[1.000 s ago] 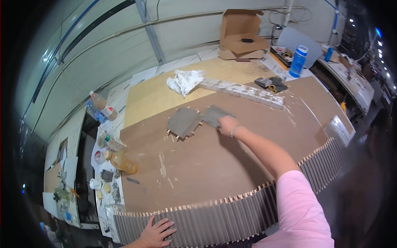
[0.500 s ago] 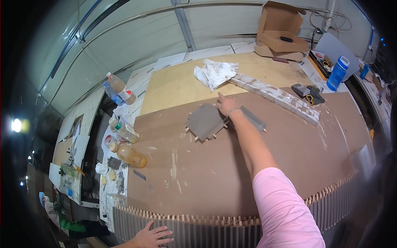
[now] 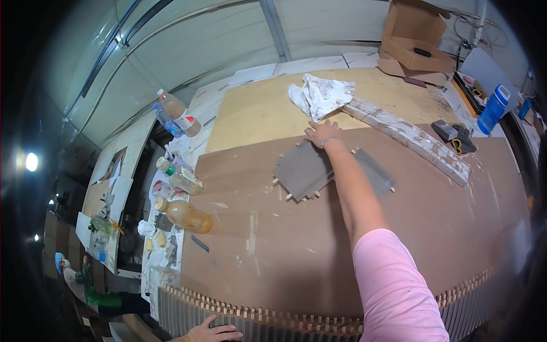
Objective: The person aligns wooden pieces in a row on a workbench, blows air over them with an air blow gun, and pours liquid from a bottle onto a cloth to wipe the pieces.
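Observation:
My right hand (image 3: 323,133) is stretched out at the far edge of the brown sheet, fingers spread and holding nothing I can see. Its fingertips are close to a crumpled white cloth (image 3: 320,97). Just below the wrist lies a fanned stack of thin grey plates (image 3: 302,170) with small wooden pegs at the edges. Another grey pegged piece (image 3: 371,172) is to the right of my forearm, which hides the space between. At the near edge, my left hand (image 3: 213,332) rests with fingers apart on a long row of upright grey strips (image 3: 273,328) topped with wooden pegs.
A stained white bar (image 3: 410,137) lies diagonally at right, near dark scissors with yellow handles (image 3: 457,142). Several bottles, including one of amber liquid (image 3: 185,215), stand along the left. A blue bottle (image 3: 493,111) and open cardboard box (image 3: 419,51) stand far right. A person (image 3: 85,288) is at lower left.
The whole view has shifted, so things appear farther right. My right hand has moved slightly away toward the cloth and its fingers are more spread. More of the right grey piece shows.

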A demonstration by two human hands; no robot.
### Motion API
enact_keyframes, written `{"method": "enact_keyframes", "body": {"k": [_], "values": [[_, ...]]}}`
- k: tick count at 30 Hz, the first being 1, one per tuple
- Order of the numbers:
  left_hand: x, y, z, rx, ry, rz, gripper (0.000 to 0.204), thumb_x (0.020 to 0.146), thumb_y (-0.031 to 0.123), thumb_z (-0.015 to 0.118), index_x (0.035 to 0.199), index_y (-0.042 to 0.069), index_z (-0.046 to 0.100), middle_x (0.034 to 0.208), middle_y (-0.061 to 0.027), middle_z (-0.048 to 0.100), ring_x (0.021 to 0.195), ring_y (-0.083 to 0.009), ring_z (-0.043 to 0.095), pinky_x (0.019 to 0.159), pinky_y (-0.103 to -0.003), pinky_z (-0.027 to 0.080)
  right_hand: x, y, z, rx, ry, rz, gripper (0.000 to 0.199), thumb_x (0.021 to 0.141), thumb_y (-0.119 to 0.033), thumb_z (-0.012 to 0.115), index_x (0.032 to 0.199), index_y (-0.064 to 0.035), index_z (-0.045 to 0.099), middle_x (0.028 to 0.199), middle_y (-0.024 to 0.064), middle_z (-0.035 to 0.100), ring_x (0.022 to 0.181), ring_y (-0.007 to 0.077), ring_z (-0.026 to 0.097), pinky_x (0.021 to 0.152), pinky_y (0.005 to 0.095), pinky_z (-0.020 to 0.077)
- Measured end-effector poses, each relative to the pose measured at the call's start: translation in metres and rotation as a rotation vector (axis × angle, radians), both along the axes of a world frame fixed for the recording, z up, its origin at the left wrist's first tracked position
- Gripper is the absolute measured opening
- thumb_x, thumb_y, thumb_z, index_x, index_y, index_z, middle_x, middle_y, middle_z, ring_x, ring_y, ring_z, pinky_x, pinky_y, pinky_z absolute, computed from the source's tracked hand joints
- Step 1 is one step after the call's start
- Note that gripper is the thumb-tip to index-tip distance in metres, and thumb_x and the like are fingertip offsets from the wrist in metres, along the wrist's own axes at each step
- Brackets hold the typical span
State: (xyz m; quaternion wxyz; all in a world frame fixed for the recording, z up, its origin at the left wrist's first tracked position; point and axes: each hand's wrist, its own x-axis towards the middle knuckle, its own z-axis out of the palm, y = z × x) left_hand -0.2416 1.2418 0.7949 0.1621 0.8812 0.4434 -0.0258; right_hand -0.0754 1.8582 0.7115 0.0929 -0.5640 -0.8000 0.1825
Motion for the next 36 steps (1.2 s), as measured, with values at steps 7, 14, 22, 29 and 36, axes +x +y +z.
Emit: {"method": "enact_keyframes", "body": {"k": [7,14,22,29,36], "values": [[0.000,0.001,0.000,0.020,-0.042,0.007,0.039,0.073,0.045,0.062,0.105,0.024,0.067,0.123,-0.0002,0.061,0.120,-0.0215,0.054,0.099,-0.067,0.030,-0.016,0.018,-0.008,-0.087,0.027,-0.023,0.059,0.092,-0.056,0.042,0.144,-0.0279,0.041,0.151,0.0133,0.033,0.137,0.0339,0.033,0.108,0.0578,0.0294],[0.000,0.002,0.003,0.007,-0.062,0.020,0.042,0.075,0.045,0.061,0.111,0.024,0.065,0.130,-0.0013,0.058,0.127,-0.0216,0.049,0.102,-0.066,0.027,-0.014,0.044,-0.022,0.004,0.332,-0.067,0.071,0.086,-0.052,0.055,0.135,-0.0020,0.048,0.135,0.0213,0.049,0.129,0.0376,0.042,0.107,0.0491,0.0330],[-0.001,-0.001,0.005,0.020,-0.211,0.002,0.050,0.079,0.042,0.065,0.122,0.016,0.060,0.137,-0.0106,0.052,0.132,-0.0301,0.043,0.103,-0.070,0.025,0.024,0.063,0.077,0.413,1.012,-0.088,0.068,0.087,-0.034,0.061,0.141,0.0030,0.041,0.144,0.0231,0.042,0.136,0.0336,0.037,0.112,0.0374,0.0290],[-0.007,-0.012,0.001,-0.042,-0.092,-0.001,0.057,0.080,0.043,0.066,0.131,0.022,0.053,0.145,-0.0023,0.043,0.136,-0.0219,0.037,0.105,-0.058,0.028,0.055,-0.043,0.256,0.338,1.263,0.282,0.070,0.086,-0.017,0.060,0.148,-0.0030,0.031,0.155,0.0139,0.028,0.144,0.0241,0.026,0.114,0.0331,0.0227],[-0.007,-0.013,0.005,-0.003,0.101,-0.062,0.056,0.084,0.044,0.061,0.136,0.026,0.048,0.150,0.0025,0.038,0.139,-0.0175,0.032,0.110,-0.057,0.025,0.087,-0.165,0.357,0.039,1.386,0.626,0.075,0.080,-0.011,0.065,0.147,-0.0010,0.034,0.152,0.0171,0.032,0.143,0.0255,0.027,0.114,0.0344,0.0230]]}}
